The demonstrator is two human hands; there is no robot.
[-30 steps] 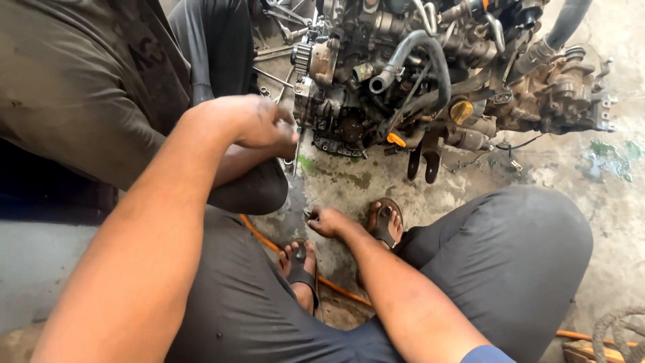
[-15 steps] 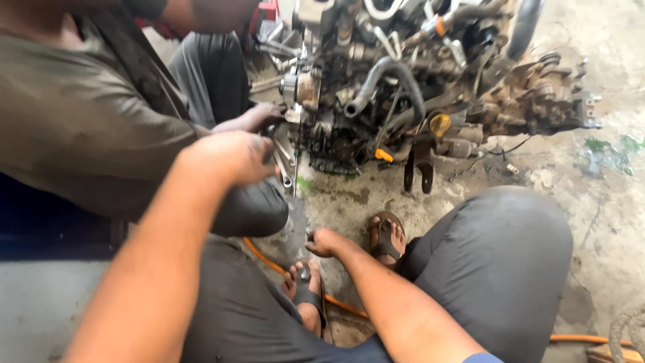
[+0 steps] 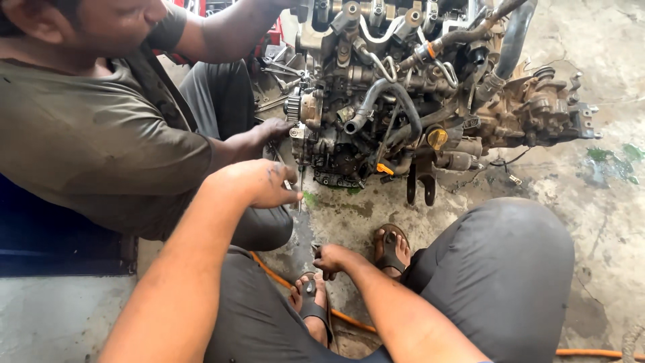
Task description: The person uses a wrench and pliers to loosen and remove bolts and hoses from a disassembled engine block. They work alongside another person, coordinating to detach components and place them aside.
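At the left, a co-worker in an olive shirt (image 3: pixel 94 141) crouches close, and that person's hand (image 3: pixel 259 134) reaches in to the lower left corner of the engine (image 3: pixel 403 107), touching it beside a toothed pulley (image 3: pixel 293 106). Just below, the wearer's left hand (image 3: pixel 259 183) is raised in front of the co-worker's knee, fingers curled in a loose fist with the thumb tip pointing at a thin metal tool (image 3: pixel 299 195) that hangs down from the engine; whether the hand actually pinches it cannot be told from here. The co-worker's arm stands between this hand and the engine's left end. Lower and to the right, the right hand (image 3: pixel 334 259) rests near the wet concrete floor (image 3: pixel 605 222), closed, perhaps around a small dark part. A sandalled foot (image 3: pixel 392 247) lies just beside it, and an orange hose (image 3: pixel 349 319) runs under the legs. The engine sits on the floor above the wearer's right knee (image 3: pixel 510 269), with black rubber hoses (image 3: pixel 386 101) looping across its front.
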